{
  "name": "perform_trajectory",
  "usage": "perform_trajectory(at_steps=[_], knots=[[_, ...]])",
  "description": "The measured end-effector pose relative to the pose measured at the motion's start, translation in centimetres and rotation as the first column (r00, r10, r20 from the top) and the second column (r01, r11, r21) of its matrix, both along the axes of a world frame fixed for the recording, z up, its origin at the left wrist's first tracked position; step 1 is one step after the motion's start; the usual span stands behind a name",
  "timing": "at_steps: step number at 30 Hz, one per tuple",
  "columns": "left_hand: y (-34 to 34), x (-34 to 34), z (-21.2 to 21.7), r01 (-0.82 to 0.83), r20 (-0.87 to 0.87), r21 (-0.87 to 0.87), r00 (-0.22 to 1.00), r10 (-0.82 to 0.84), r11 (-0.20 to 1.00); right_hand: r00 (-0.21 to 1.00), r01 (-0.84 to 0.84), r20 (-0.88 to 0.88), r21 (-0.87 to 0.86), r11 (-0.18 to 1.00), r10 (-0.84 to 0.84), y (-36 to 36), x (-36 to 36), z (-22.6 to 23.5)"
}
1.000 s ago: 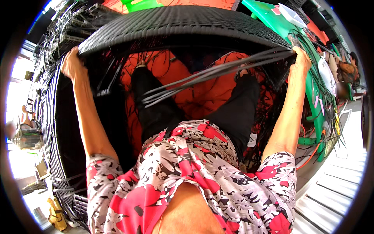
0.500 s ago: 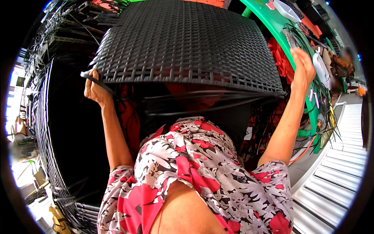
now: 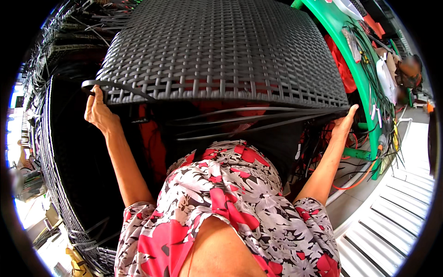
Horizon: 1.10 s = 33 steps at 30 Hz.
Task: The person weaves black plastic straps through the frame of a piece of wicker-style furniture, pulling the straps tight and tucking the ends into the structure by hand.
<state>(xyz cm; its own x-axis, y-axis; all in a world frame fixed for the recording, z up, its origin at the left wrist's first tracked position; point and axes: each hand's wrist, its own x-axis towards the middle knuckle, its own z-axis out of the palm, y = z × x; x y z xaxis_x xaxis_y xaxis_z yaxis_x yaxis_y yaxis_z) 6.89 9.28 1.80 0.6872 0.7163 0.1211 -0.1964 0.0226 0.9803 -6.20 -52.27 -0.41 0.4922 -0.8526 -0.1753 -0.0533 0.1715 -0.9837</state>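
I judge this edge work on the black wicker panel, left hand pinching a flat black strip at frame left, right hand grip unclear, likely needing even tension next.

Scanning round my clock, and I can't read a single word, number, brand or sign. Twelve o'clock, the panel: no legible mark. Two o'clock, the green table: nothing I can make out. Just past three, a white scrap: too small for me to read.
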Motion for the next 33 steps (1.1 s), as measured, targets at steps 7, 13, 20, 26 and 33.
perform_trajectory(at_steps=[7,13,20,26,33], knots=[[4.0,2.6,-0.3,-0.184,-0.084,-0.029,0.980,0.181,0.983,0.998,0.047,-0.047,-0.098,0.994,-0.052,4.2,-0.4,5.5],[4.6,1.0,-0.5,-0.061,-0.047,0.036,0.997,0.063,0.997,0.993,0.107,-0.034,-0.107,0.988,-0.112,6.4,-1.5,3.7],[3.4,0.7,1.1,-0.068,0.006,0.431,0.997,0.073,0.900,0.951,0.281,-0.093,-0.144,0.949,-0.296,4.8,-2.3,2.5],[6.1,0.2,0.2,-0.098,0.051,0.346,0.995,0.085,0.933,0.991,0.131,0.060,-0.269,0.954,-0.119,6.5,-2.0,1.7],[7.4,1.0,1.4,0.051,-0.273,0.245,0.962,0.018,0.968,0.988,0.145,0.081,-0.253,0.957,-0.128,4.8,-2.4,2.0]])
